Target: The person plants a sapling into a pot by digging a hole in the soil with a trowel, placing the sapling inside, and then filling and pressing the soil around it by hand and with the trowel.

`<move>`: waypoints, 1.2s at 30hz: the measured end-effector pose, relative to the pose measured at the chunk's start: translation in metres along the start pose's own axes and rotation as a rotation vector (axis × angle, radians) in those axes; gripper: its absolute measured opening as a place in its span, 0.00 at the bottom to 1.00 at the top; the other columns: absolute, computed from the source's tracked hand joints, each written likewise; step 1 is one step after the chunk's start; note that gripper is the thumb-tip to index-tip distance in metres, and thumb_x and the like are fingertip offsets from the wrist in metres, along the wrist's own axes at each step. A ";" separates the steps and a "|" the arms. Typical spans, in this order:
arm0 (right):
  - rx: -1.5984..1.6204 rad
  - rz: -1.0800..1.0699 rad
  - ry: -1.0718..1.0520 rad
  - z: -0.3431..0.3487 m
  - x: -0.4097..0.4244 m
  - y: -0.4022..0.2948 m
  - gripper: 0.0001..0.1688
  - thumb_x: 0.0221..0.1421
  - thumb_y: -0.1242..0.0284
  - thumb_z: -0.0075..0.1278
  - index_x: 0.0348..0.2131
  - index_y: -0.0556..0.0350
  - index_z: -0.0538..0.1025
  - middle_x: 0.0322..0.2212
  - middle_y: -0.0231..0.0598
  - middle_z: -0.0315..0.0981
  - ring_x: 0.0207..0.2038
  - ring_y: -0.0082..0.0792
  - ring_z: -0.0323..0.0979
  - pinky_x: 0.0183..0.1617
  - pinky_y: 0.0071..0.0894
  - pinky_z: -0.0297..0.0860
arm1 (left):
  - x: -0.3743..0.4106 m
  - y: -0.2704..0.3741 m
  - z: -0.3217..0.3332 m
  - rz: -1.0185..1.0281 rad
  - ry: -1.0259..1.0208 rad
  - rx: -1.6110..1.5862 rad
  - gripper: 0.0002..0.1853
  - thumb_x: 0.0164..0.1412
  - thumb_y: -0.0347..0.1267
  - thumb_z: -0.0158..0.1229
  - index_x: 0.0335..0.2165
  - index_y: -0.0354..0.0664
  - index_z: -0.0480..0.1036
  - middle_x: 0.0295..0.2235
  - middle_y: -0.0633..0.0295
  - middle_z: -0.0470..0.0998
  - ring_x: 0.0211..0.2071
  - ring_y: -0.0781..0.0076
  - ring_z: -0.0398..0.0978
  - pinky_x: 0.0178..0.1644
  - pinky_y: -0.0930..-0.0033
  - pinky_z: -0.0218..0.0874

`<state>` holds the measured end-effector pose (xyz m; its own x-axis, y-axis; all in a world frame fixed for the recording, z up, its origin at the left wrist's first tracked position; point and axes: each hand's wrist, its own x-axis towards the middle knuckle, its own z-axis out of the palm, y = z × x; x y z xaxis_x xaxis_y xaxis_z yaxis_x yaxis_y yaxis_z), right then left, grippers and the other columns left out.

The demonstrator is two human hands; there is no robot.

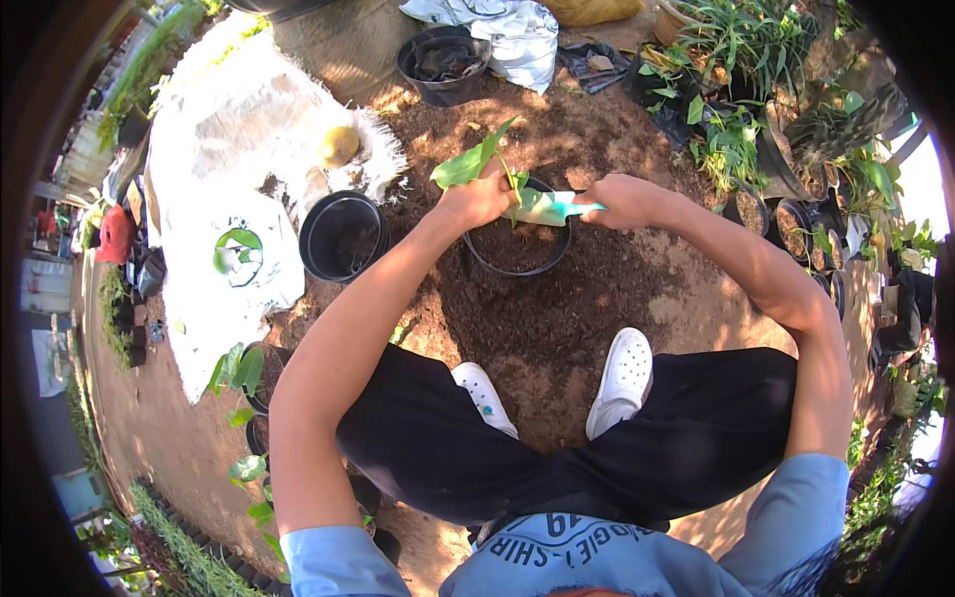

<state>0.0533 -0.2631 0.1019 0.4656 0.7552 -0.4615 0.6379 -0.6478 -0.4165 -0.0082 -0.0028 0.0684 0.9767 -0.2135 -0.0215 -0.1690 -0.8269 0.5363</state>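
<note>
My left hand (pixel 481 198) grips the stem of a leafy green cutting (pixel 471 164) above a black plastic pot (pixel 515 270). Dark soil (pixel 518 246) lies inside that pot, and the cutting's lower stem points down towards it. From the right, my right hand (pixel 627 201) is closed around the teal handle of a hand trowel (pixel 548 209). The trowel's pale blade reaches over the pot, close to the stem and my left fingers. Part of the pot's far rim is hidden behind the blade and hands.
Another black pot (pixel 343 237) stands to the left, beside a white woven sack (pixel 224 149) with a yellow round fruit (pixel 339 146) on it. A third black pot (pixel 442 67) is farther back. Potted plants (pixel 746 60) crowd the right. Loose soil (pixel 515 321) spreads before my white clogs (pixel 621 380).
</note>
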 end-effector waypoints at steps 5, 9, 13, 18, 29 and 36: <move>-0.055 0.110 -0.044 0.021 -0.015 -0.009 0.18 0.60 0.68 0.49 0.45 0.61 0.76 0.20 0.49 0.76 0.21 0.41 0.78 0.28 0.43 0.75 | 0.002 0.008 0.001 -0.061 -0.004 -0.027 0.13 0.54 0.36 0.62 0.35 0.39 0.74 0.26 0.58 0.78 0.28 0.63 0.76 0.33 0.59 0.66; -0.175 0.006 0.156 0.030 -0.023 -0.028 0.16 0.56 0.66 0.52 0.33 0.64 0.77 0.23 0.56 0.77 0.28 0.53 0.78 0.35 0.51 0.75 | 0.001 0.003 0.006 -0.043 0.057 -0.022 0.14 0.54 0.38 0.63 0.34 0.40 0.75 0.24 0.58 0.77 0.26 0.65 0.75 0.32 0.61 0.65; -0.066 0.126 0.093 0.040 -0.029 -0.039 0.14 0.53 0.69 0.51 0.29 0.65 0.78 0.23 0.57 0.77 0.30 0.56 0.78 0.36 0.51 0.76 | 0.001 -0.002 0.008 -0.024 0.083 -0.020 0.14 0.54 0.39 0.64 0.33 0.40 0.75 0.22 0.59 0.77 0.24 0.67 0.74 0.31 0.62 0.65; 0.081 0.245 0.086 0.037 -0.034 -0.052 0.16 0.53 0.69 0.48 0.28 0.68 0.77 0.22 0.58 0.77 0.28 0.56 0.79 0.36 0.50 0.76 | 0.001 0.010 -0.001 -0.043 0.008 -0.019 0.14 0.57 0.39 0.63 0.35 0.40 0.74 0.22 0.60 0.78 0.23 0.69 0.74 0.30 0.62 0.65; -0.078 0.227 0.064 0.056 -0.029 -0.061 0.15 0.51 0.69 0.49 0.29 0.68 0.78 0.27 0.59 0.78 0.34 0.58 0.78 0.39 0.53 0.75 | 0.004 -0.003 0.005 -0.091 -0.037 -0.065 0.13 0.57 0.35 0.61 0.37 0.38 0.73 0.25 0.60 0.80 0.26 0.72 0.76 0.32 0.64 0.66; 0.117 0.227 0.011 0.054 -0.031 -0.074 0.18 0.49 0.70 0.51 0.25 0.75 0.76 0.24 0.65 0.76 0.32 0.60 0.78 0.40 0.52 0.74 | 0.004 0.008 -0.001 -0.095 -0.050 -0.023 0.14 0.57 0.35 0.62 0.40 0.39 0.74 0.26 0.58 0.81 0.27 0.70 0.77 0.33 0.63 0.67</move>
<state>-0.0418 -0.2443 0.1047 0.5959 0.5899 -0.5448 0.4413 -0.8074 -0.3916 -0.0057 -0.0097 0.0731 0.9802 -0.1609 -0.1154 -0.0720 -0.8326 0.5492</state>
